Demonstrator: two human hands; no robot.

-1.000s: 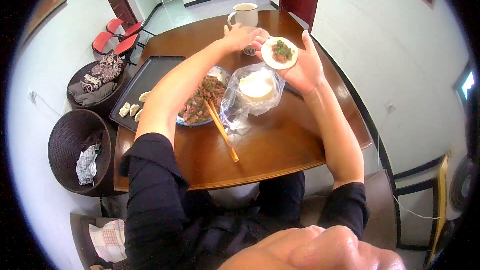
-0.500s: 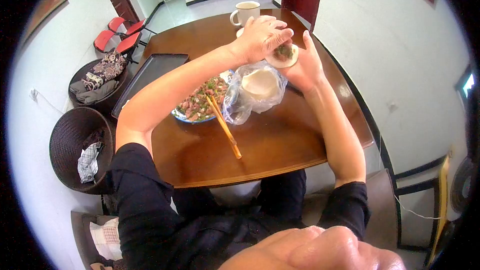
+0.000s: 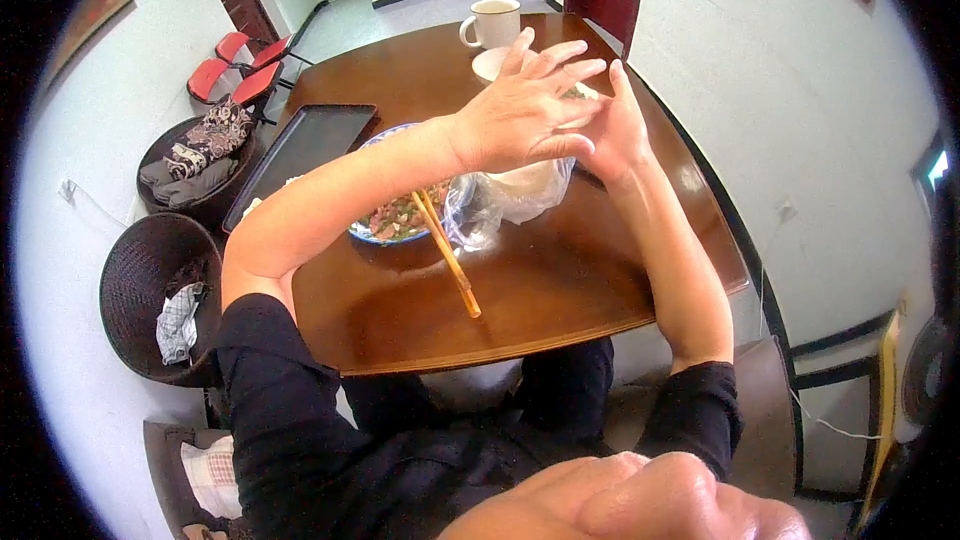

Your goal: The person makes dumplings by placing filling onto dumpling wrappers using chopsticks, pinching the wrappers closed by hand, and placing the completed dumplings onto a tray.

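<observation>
My left hand [image 3: 530,105] reaches across with its back up and its fingers spread, over my right hand. My right hand [image 3: 620,130] is palm up, supporting a round dumpling wrapper [image 3: 580,120] with green filling at its upper edge; the left fingers hide most of it. Below my hands lies a clear plastic bag [image 3: 478,215] around a stack of pale wrappers [image 3: 525,177]. A blue-rimmed dish of chopped meat and green filling [image 3: 395,218] is beside it, partly behind my left forearm. Wooden chopsticks [image 3: 448,255] rest on the dish, their ends over the table.
A white mug [image 3: 493,24] and a round white dish [image 3: 490,64] are at the table's far side. A dark tray [image 3: 318,145] lies along the left edge, with pale pieces partly behind my arm. Woven baskets [image 3: 135,280] and red chairs [image 3: 207,78] stand left.
My left hand has shifted slightly down and right, its fingers spreading over the right palm. The filled wrapper, plainly visible before, is now mostly covered. The round white dish shows more.
</observation>
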